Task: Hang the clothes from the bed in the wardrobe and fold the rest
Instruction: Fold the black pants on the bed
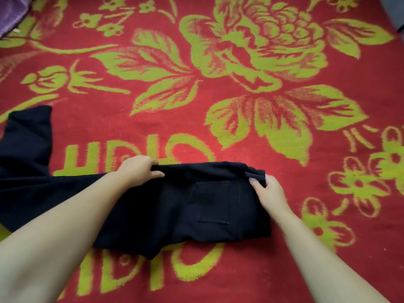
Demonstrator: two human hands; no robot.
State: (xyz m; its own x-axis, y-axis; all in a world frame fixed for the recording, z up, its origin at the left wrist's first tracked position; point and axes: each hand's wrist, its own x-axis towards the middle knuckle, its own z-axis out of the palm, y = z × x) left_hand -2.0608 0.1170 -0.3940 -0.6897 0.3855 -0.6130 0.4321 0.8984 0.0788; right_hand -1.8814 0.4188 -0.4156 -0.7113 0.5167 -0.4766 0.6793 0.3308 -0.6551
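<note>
A pair of black trousers (188, 206) lies flat across the red and green blanket, waist to the right, legs running off to the left and bending back at the far left. A back pocket faces up. My left hand (137, 169) grips the far edge of the trousers near the seat, fingers curled over the fabric. At the right end, my right hand (267, 189) pinches the waistband, beside a belt loop.
The red blanket with green flowers and letters (240, 95) covers the whole bed. A purple cloth (11, 14) lies at the top left corner. A dark object shows at the top right edge (396, 14).
</note>
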